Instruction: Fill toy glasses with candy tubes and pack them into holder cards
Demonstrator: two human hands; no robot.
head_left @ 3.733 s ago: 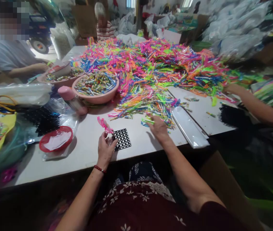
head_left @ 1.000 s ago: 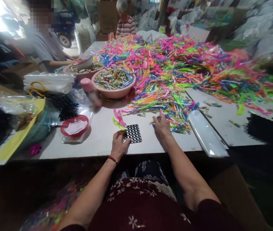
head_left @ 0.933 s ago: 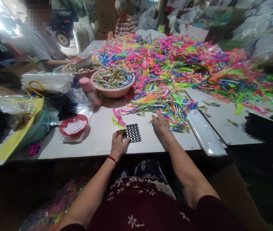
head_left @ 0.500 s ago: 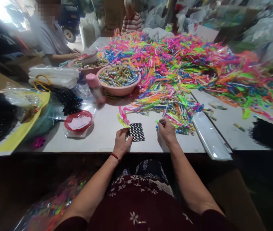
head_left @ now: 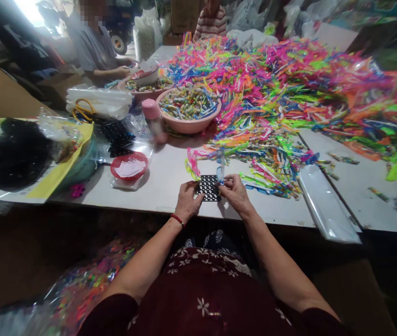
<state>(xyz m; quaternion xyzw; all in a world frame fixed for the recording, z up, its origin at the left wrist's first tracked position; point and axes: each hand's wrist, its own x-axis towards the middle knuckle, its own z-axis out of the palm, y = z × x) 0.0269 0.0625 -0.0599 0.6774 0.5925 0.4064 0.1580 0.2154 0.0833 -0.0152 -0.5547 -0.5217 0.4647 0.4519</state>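
A small black lattice card (head_left: pixel 208 186) lies at the near edge of the white table (head_left: pixel 163 186). My left hand (head_left: pixel 188 201) grips its left side, fingers closed on it. My right hand (head_left: pixel 234 193) pinches a thin blue plastic stick (head_left: pixel 221 169) upright at the card's right edge. Pink and yellow-green sticks (head_left: pixel 192 164) poke up from the card's upper left. A scatter of small coloured sticks (head_left: pixel 272 168) lies just right of my hands, and a huge neon pile (head_left: pixel 289 88) covers the table beyond.
A pink basin of small sticks (head_left: pixel 188 105) and a pink bottle (head_left: pixel 153 119) stand at the back left. A red mesh lid (head_left: pixel 129 166), black lattice cards (head_left: pixel 116 135) and clear bags (head_left: pixel 324 203) lie around. Another person (head_left: pixel 96 46) works at the far left.
My right hand left the loose sticks and came back to the card with a blue stick. My left hand stayed on the card. The view shifted left and down.
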